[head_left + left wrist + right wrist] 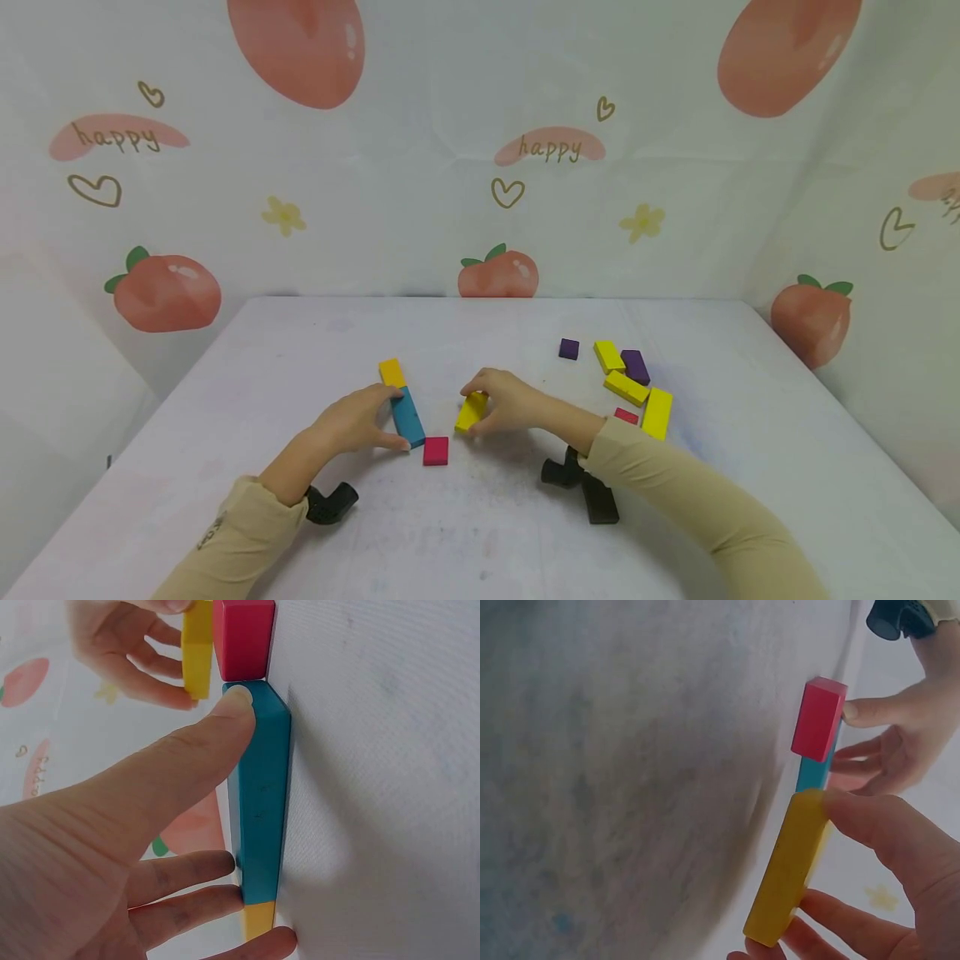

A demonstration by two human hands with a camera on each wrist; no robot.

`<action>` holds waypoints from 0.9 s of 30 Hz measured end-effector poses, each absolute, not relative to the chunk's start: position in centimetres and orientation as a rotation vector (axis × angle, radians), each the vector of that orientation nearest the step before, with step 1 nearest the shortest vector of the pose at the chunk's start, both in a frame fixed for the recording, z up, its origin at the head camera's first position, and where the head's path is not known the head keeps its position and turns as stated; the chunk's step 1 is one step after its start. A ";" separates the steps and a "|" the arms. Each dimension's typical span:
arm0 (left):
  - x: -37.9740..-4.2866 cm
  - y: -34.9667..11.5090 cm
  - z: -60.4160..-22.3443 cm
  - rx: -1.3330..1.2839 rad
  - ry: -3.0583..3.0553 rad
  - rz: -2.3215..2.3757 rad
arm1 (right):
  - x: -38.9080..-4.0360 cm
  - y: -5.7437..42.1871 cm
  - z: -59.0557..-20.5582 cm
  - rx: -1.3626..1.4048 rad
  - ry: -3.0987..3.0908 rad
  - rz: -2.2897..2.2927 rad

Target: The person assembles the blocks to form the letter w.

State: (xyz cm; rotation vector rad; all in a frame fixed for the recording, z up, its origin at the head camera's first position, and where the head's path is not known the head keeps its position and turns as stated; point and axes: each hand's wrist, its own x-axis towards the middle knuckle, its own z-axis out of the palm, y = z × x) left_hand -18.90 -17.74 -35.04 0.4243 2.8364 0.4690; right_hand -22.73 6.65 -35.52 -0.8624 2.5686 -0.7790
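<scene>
Nearest to the head camera are two beige cloth sleeves (720, 517). The left hand (348, 425), fingers nearly straight, lays its thumb and fingertips along a long blue rectangular block (407, 417), touching more than gripping, probably to steady it. The right hand (513, 404), to the right of the blue block, pinches a yellow rectangular block (470, 413) near its ends, which perhaps leaves its long sides free. At the blue block's near end is a small red block (436, 451), seemingly touching; at its far end an orange-yellow block (392, 372) continues its line. Well to the right of the blue block lie loose yellow blocks (657, 413) and purple blocks (635, 367). Behind it, the white printed cloth (420, 183) reads "happy"; the left sleeve's dark lettering I cannot read. No brand is visible.
</scene>
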 end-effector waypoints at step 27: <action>-18.9 -17.7 -35.1 0.405 2.833 0.483 | -22.3 5.7 -35.9 -0.907 2.555 -0.704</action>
